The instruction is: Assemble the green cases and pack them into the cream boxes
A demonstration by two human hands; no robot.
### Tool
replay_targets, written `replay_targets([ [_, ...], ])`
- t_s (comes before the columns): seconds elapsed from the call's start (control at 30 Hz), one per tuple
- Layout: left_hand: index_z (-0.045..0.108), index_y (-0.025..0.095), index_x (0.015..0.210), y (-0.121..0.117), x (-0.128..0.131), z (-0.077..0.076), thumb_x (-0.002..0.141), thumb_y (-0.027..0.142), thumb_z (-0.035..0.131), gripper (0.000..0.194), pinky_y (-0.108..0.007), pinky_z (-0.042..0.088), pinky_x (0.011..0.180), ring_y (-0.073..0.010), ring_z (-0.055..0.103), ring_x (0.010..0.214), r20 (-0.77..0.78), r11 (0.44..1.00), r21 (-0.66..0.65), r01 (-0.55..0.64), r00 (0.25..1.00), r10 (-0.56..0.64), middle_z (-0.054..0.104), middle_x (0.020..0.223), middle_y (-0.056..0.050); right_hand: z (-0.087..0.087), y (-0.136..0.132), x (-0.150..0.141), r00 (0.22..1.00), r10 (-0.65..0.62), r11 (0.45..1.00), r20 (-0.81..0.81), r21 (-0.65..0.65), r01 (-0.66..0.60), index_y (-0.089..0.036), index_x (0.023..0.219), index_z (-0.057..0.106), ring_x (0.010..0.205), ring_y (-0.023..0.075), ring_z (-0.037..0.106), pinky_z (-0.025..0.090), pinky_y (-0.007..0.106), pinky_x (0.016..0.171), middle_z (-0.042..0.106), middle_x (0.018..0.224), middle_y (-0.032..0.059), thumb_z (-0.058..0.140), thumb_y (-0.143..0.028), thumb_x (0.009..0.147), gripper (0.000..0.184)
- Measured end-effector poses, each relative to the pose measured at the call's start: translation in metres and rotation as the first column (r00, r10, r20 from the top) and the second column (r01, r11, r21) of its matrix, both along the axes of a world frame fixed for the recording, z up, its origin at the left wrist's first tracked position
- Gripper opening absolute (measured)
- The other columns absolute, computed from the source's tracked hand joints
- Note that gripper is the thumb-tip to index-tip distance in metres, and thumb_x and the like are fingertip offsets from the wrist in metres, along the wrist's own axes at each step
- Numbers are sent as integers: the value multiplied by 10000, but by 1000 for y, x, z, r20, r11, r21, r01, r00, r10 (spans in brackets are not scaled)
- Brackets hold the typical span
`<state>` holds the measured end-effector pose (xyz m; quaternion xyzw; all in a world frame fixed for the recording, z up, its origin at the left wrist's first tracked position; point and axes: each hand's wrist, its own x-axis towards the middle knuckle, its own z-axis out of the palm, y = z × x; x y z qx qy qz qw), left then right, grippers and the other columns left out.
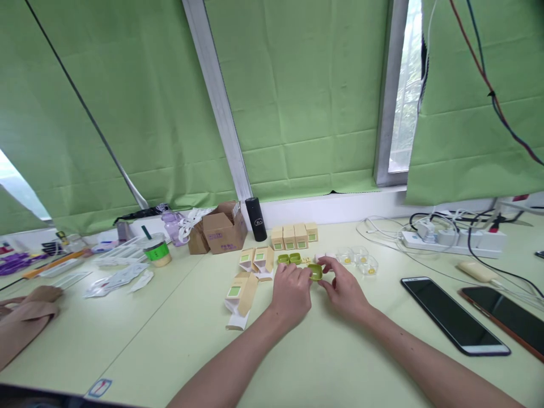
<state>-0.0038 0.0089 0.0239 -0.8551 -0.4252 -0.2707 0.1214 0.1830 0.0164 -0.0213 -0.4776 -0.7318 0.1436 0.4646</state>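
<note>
Both hands meet at the middle of the pale green table point(178, 345). My left hand point(291, 292) and my right hand point(343, 288) pinch a small green case point(315, 271) between their fingertips. Just beyond it lies an open green case of the same kind point(289, 259). Small tan boxes with green labels stand in a row point(294, 236) behind. Opened tan boxes point(257, 259) lie left of my left hand, and another opened one point(240, 292) lies nearer me. Small clear containers with yellow dots point(361, 260) sit to the right of my right hand.
Two phones point(454, 314) point(505, 317) lie at the right, with a power strip and cables point(454, 241) behind. A black cylinder point(255, 219), a cardboard box point(221, 229), a green-banded cup point(157, 249) and plastic packets point(114, 277) stand at the left back. A tan bag point(25, 317) lies far left.
</note>
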Motion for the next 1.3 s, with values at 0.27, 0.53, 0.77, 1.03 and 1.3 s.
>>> replay_targets([
  [0.27, 558, 209, 1267, 8, -6, -6, 897, 97, 561, 386, -495, 453, 918, -320, 567, 1096, 218, 994, 104, 35, 974, -57, 709, 1159, -110, 12, -4, 2, 982, 58, 996, -180, 72, -46, -264, 1305, 483, 1032, 237, 664, 589, 341, 684, 640, 1303, 107, 564, -205, 904, 413],
  [0.53, 536, 236, 1346, 8, -5, -10, 913, 59, 531, 467, -500, 491, 960, -305, 584, 1135, 255, 980, 177, 91, 958, -135, 716, 1231, -113, 19, -16, -1, 971, 124, 979, -204, 184, -87, -271, 1304, 509, 1042, 240, 654, 599, 342, 702, 634, 1274, 108, 558, -216, 934, 377],
  [0.77, 550, 236, 1311, 8, -5, -10, 931, 60, 529, 420, -482, 480, 958, -292, 597, 1107, 271, 958, 261, 117, 944, -189, 734, 1225, -88, 21, -20, -2, 971, 134, 971, -196, 223, -88, -276, 1324, 511, 1024, 248, 658, 606, 355, 683, 635, 1270, 113, 554, -227, 943, 386],
  [1.03, 566, 236, 1288, 7, -4, -8, 950, 95, 561, 365, -475, 469, 946, -288, 603, 1098, 257, 959, 265, 102, 951, -172, 751, 1200, -76, 22, -20, -1, 968, 144, 971, -207, 218, -98, -271, 1352, 492, 1058, 252, 644, 594, 349, 687, 615, 1310, 123, 541, -277, 981, 374],
  [1.3, 589, 217, 1269, 6, -4, -6, 972, 174, 589, 300, -473, 468, 924, -292, 605, 1092, 258, 970, 229, 86, 955, -146, 758, 1180, -90, 23, -20, 3, 973, 116, 959, -201, 276, -58, -277, 1383, 481, 1075, 258, 630, 585, 355, 695, 600, 1320, 120, 554, -284, 973, 417],
])
